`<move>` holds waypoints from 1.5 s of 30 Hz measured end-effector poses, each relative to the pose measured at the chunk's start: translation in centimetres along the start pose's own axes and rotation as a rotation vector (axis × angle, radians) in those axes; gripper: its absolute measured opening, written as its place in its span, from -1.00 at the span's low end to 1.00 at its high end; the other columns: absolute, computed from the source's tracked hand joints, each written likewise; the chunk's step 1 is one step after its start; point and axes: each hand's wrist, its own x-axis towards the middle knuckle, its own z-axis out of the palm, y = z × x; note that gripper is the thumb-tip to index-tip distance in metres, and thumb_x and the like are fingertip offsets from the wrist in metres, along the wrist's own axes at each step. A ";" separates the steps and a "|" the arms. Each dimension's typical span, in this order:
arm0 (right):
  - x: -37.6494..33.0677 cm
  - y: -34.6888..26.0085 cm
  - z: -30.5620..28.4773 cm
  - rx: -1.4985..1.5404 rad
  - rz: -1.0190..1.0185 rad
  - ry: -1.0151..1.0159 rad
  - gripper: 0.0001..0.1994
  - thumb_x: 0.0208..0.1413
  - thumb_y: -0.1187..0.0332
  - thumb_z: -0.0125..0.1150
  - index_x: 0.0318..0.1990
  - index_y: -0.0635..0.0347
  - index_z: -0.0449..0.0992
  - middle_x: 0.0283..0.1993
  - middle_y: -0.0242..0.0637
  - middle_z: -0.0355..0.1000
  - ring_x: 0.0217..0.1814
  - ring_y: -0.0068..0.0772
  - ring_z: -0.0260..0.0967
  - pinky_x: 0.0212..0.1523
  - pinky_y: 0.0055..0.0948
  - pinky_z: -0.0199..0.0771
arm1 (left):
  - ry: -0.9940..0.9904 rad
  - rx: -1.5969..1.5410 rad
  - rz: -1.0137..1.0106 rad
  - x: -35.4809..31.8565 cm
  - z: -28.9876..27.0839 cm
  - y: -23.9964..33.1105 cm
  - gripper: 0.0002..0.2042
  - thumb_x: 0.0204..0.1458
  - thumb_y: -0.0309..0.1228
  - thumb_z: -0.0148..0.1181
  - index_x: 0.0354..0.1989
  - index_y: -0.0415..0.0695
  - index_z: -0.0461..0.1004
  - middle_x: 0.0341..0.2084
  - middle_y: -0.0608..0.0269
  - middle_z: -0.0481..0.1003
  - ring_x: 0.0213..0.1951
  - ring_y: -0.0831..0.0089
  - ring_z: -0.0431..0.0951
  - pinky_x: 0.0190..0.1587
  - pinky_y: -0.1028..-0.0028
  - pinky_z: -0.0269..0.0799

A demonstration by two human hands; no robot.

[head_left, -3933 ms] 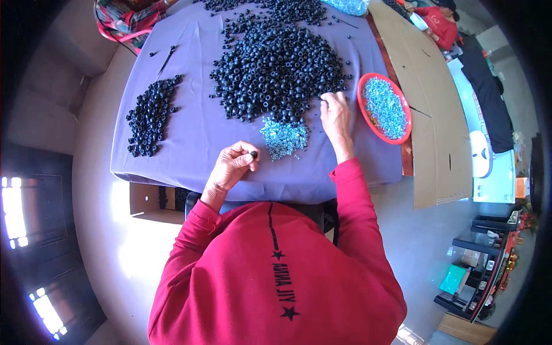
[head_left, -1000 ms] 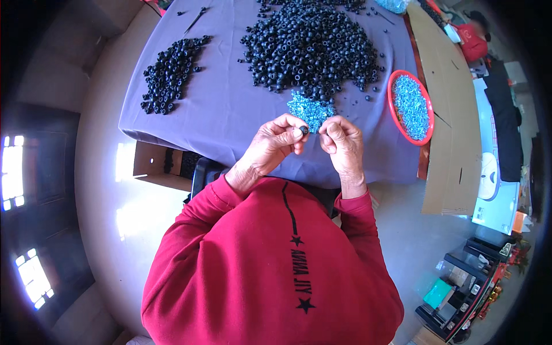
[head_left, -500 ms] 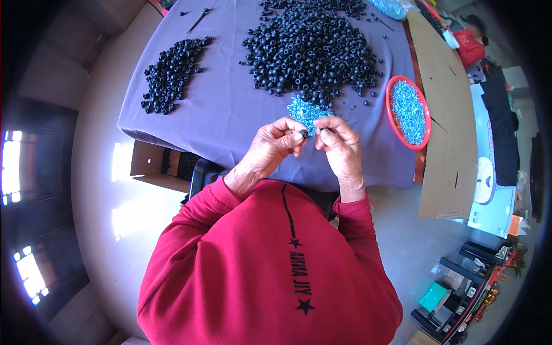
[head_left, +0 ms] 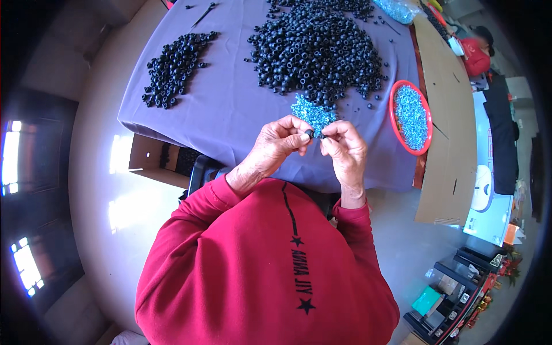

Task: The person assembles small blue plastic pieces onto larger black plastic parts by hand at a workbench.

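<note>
My left hand (head_left: 275, 145) pinches a small round black bead-like piece (head_left: 310, 133) between thumb and forefinger. Close beside it, the thumb and forefinger of my right hand (head_left: 347, 150) pinch another small dark piece (head_left: 322, 137), mostly covered by the fingertips. Both hands are over the table's near edge, fingertips almost meeting. Just beyond them lies a small heap of shiny blue bits (head_left: 313, 113). It touches a large pile of hollow black pieces (head_left: 316, 54). A smaller pile of black pieces (head_left: 174, 70) sits at the left.
A red-rimmed tray (head_left: 392, 118) of blue bits stands at the right on the purple-grey tablecloth (head_left: 230, 98), beside a cardboard sheet (head_left: 451, 126). A thin dark tool (head_left: 202, 16) lies far left. Below the table is an open cardboard box (head_left: 150, 170). Another person (head_left: 476, 57) is at far right.
My hands have come slightly closer together at the fingertips, and a dark piece now shows in the right fingers. The whole view has shifted a little.
</note>
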 end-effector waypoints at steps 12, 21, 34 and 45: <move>0.2 -0.3 0.8 -0.392 -0.280 -0.025 -0.85 -0.09 0.70 0.12 -0.35 0.28 0.40 -0.35 -0.39 0.28 -0.42 -0.71 0.20 -0.45 -0.73 0.21 | 0.000 0.090 0.044 -0.2 0.2 -0.1 -0.84 -0.03 -0.53 0.17 -0.27 -0.27 0.39 -0.42 0.25 0.42 -0.45 0.53 0.40 -0.37 0.56 0.36; 0.0 -1.0 1.5 -0.498 -0.315 0.025 -0.86 -0.06 0.68 0.12 -0.32 0.32 0.42 -0.33 -0.34 0.31 -0.42 -0.66 0.25 -0.41 -0.69 0.29 | 0.017 0.051 0.047 -0.2 0.2 -0.2 -0.85 -0.01 -0.53 0.15 -0.27 -0.27 0.39 -0.43 0.24 0.43 -0.46 0.51 0.42 -0.38 0.55 0.37; -0.3 -1.1 2.0 -0.779 -0.532 0.086 -0.82 -0.12 0.67 0.16 -0.31 0.27 0.45 -0.38 -0.24 0.38 -0.41 -0.45 0.37 -0.42 -0.56 0.38 | 0.021 0.015 -0.057 -0.4 0.2 -0.5 -0.85 -0.02 -0.50 0.16 -0.29 -0.27 0.40 -0.46 0.24 0.44 -0.49 0.51 0.42 -0.38 0.53 0.37; -1.8 1.0 3.4 -0.846 -0.485 0.174 -0.61 -0.24 0.61 0.22 -0.15 0.26 0.34 -0.26 -0.15 0.28 -0.35 -0.27 0.31 -0.35 -0.41 0.38 | 0.103 -0.082 -0.191 -0.3 -0.6 -1.7 -0.88 -0.01 -0.50 0.13 -0.29 -0.23 0.44 -0.41 0.27 0.47 -0.31 0.50 0.46 -0.19 0.53 0.36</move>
